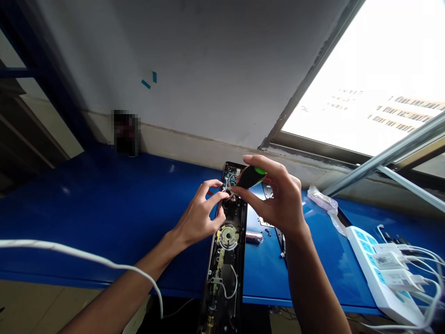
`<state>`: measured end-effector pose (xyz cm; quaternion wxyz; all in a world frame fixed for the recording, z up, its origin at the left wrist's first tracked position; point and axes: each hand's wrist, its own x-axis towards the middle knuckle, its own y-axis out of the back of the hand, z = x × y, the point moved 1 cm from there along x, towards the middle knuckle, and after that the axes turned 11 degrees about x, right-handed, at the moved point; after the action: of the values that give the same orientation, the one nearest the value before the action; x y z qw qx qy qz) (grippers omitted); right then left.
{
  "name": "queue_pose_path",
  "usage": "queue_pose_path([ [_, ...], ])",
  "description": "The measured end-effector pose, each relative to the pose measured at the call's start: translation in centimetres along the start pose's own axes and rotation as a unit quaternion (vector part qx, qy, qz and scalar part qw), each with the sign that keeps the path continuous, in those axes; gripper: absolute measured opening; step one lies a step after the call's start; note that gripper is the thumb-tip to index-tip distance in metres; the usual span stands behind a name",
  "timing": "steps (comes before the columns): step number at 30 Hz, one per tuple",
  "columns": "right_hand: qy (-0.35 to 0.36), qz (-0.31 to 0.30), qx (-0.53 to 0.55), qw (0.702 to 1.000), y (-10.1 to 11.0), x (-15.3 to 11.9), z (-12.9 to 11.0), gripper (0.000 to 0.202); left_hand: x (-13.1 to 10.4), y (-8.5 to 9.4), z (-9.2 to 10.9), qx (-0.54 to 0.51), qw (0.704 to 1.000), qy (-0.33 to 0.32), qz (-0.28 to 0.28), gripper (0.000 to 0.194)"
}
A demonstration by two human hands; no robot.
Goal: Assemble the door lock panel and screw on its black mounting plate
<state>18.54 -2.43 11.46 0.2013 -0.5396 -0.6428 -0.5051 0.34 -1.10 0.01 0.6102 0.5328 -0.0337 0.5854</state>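
A long black door lock housing (240, 218) lies lengthwise in front of me, its inside exposed. It holds a circuit board (233, 172), thin wires and a round metal part (228, 235). My right hand (278, 195) grips a screwdriver (251, 176) with a black and green handle, tilted down to the left over the upper part of the housing. The screwdriver's tip is hard to make out among the wires. My left hand (203, 208) reaches in from the left, its bent fingers apart at the housing's left rim, the index fingertip close to the wires.
The housing's near end overhangs the blue table's (156, 222) front edge. To its right lie a shiny cylinder (254, 237), small screws (267, 232) and a plastic bag (321, 199). A white power strip (370, 269) with chargers stands far right. A white cable (104, 262) crosses at left.
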Motion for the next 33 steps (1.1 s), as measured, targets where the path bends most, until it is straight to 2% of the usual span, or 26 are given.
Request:
queue_pose_path([
  [2, 0.007, -0.007, -0.013, 1.000, 0.0, 0.1, -0.2, 0.067, 0.0, 0.1, 0.1, 0.001, 1.000, 0.000, 0.000, 0.035],
  [8, 0.007, 0.024, 0.010, 1.000, 0.6, -0.2, -0.2, 0.066, 0.0, 0.1, 0.2, 0.006, 1.000, -0.007, 0.009, 0.037],
  [14, 0.014, 0.048, -0.009, 0.999, 1.7, -0.7, -0.4, 0.070, 0.0, -0.1, 0.1, 0.012, 0.999, -0.012, 0.034, 0.020],
  [21, 0.021, 0.068, -0.006, 0.997, 2.2, -0.8, -1.1, 0.070, 0.1, 0.0, 0.2, 0.026, 0.997, -0.038, 0.067, 0.009],
  [28, 0.017, 0.055, -0.008, 0.998, 2.3, -1.1, -1.0, 0.071, 0.3, 0.2, 0.5, 0.012, 0.997, -0.037, 0.062, 0.007],
  [33, 0.007, 0.027, 0.048, 0.998, 2.4, -0.9, -1.1, 0.071, 0.4, 0.0, 0.5, -0.014, 0.997, -0.025, 0.065, 0.006],
])
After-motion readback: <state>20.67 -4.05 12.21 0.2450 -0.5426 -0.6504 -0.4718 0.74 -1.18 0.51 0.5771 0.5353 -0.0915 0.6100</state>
